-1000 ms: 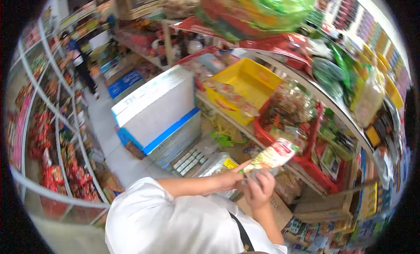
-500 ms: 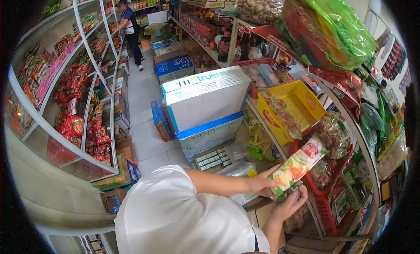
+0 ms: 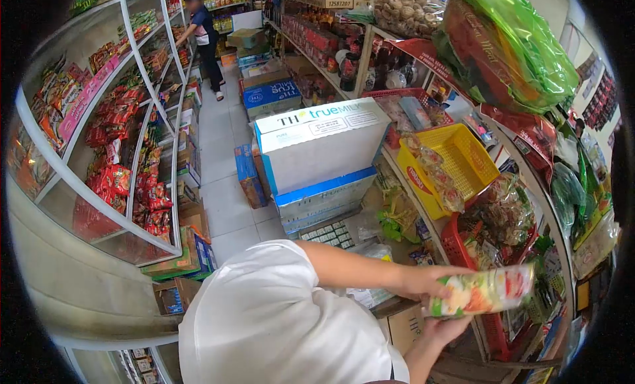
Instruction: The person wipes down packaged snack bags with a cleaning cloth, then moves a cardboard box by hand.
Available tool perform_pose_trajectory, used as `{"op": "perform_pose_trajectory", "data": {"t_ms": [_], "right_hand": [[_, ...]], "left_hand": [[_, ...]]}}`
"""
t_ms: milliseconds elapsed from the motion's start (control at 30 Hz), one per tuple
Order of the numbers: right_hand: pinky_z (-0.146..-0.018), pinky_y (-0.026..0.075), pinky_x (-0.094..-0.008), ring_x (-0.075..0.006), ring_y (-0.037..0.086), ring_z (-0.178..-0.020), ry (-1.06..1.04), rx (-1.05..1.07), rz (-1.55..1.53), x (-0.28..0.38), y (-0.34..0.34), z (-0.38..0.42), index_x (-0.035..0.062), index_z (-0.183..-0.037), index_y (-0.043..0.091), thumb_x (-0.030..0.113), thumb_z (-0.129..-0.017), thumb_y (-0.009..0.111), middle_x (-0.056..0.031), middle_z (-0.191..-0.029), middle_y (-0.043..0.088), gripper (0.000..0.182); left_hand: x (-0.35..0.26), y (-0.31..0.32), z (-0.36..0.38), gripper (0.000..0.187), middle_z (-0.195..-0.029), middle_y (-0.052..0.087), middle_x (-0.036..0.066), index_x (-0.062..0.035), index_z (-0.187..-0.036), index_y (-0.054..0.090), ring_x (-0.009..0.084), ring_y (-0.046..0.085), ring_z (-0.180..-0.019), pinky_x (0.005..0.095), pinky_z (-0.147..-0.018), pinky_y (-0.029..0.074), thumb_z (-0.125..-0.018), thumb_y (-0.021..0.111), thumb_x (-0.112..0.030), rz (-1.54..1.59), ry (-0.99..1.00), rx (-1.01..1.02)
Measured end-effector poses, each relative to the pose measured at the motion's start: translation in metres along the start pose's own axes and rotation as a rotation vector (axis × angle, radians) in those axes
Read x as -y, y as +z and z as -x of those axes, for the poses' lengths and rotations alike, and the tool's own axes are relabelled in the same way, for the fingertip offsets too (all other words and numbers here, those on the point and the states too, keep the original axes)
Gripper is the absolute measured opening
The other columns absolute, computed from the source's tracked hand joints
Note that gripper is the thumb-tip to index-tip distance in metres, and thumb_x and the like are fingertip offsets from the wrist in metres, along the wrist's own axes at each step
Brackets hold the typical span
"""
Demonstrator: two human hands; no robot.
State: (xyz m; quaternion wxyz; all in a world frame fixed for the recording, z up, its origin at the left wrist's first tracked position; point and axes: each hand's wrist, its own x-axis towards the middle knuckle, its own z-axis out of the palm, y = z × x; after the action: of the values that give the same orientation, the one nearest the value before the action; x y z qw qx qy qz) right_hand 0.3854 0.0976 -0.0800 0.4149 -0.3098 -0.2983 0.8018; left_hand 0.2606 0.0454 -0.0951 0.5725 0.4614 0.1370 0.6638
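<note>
A long food packet [image 3: 479, 293], printed in white, green and orange with a red patch at its far end, lies nearly level in front of me and is slightly blurred. My left hand [image 3: 430, 283] is closed around its near end, thumb on the printed face. Just beneath that end my right hand [image 3: 447, 330] is curled against the packet, its fingers partly hidden and smeared. Under and beyond the packet stands a red basket [image 3: 455, 244] with clear-wrapped bags in it.
A yellow basket [image 3: 471, 160] sits on the right-hand shelf, near a big green plastic bag [image 3: 512, 50]. Stacked milk cartons [image 3: 324, 146] border the tiled aisle [image 3: 221, 185]. Glass-fronted shelves [image 3: 109, 179] of snack packets line the left. Another person [image 3: 204, 37] stands at the far shelf.
The packet has swung from a slant to nearly level, its far end moving right and down. Both my hands have moved slightly right with it. My view has shifted a little.
</note>
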Motion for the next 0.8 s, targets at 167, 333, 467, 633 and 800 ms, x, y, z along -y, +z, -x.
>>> {"op": "perform_pose_trajectory", "data": {"t_ms": [167, 333, 467, 633, 800], "right_hand": [[-0.087, 0.044, -0.0395, -0.0259, 0.049, -0.108, -0.026, -0.084, -0.078, 0.001, 0.014, 0.02, 0.0065, -0.125, 0.041, 0.047, -0.089, 0.036, -0.0109, -0.121, 0.047, 0.055], [-0.082, 0.047, -0.0413, -0.0278, 0.053, -0.099, -0.334, -0.335, 0.165, 0.038, 0.026, 0.031, 0.0054, -0.121, 0.044, 0.05, -0.088, 0.025, -0.0134, -0.114, 0.049, 0.058], [-0.094, 0.04, -0.0438, -0.0279, 0.042, -0.117, -0.363, -0.238, 0.018, 0.046, 0.037, 0.033, 0.0086, -0.135, 0.027, 0.051, -0.09, 0.032, -0.0138, -0.131, 0.037, 0.062], [-0.089, 0.043, -0.0392, -0.0244, 0.047, -0.112, -0.108, 0.037, -0.137, -0.02, 0.0, 0.009, 0.0052, -0.126, 0.04, 0.044, -0.09, 0.033, -0.0108, -0.122, 0.047, 0.054], [-0.093, 0.039, -0.0384, -0.0229, 0.048, -0.111, -0.062, 0.113, -0.1, 0.008, -0.028, -0.03, 0.0068, -0.127, 0.039, 0.045, -0.09, 0.032, -0.0098, -0.123, 0.048, 0.053]], "left_hand": [[0.017, -0.006, 0.007, 0.078, -0.132, 0.038, 0.009, -0.006, -0.139, 0.017, 0.0166, 0.04, -0.117, 0.0308, -0.098, 0.034, -0.081, 0.063, -0.031, 0.037, -0.14, -0.118], [0.041, 0.009, 0.033, 0.077, -0.133, 0.037, 0.01, -0.0031, -0.139, 0.017, 0.0148, 0.036, -0.12, 0.03, -0.101, 0.028, -0.082, 0.061, -0.029, -0.004, -0.204, 0.078], [0.022, 0.007, 0.024, 0.077, -0.135, 0.035, 0.01, -0.0025, -0.139, 0.017, 0.0151, 0.035, -0.121, 0.0298, -0.101, 0.028, -0.082, 0.062, -0.03, -0.047, -0.103, 0.059], [0.01, 0.002, 0.008, 0.077, -0.135, 0.035, 0.009, -0.0041, -0.139, 0.017, 0.0159, 0.036, -0.121, 0.0298, -0.101, 0.029, -0.082, 0.062, -0.03, -0.087, 0.009, -0.031], [0.022, -0.001, 0.031, 0.072, -0.129, 0.041, 0.008, -0.0144, -0.141, 0.014, 0.0154, 0.049, -0.107, 0.0288, -0.082, 0.046, -0.084, 0.056, -0.027, -0.11, -0.352, -0.065]]}}
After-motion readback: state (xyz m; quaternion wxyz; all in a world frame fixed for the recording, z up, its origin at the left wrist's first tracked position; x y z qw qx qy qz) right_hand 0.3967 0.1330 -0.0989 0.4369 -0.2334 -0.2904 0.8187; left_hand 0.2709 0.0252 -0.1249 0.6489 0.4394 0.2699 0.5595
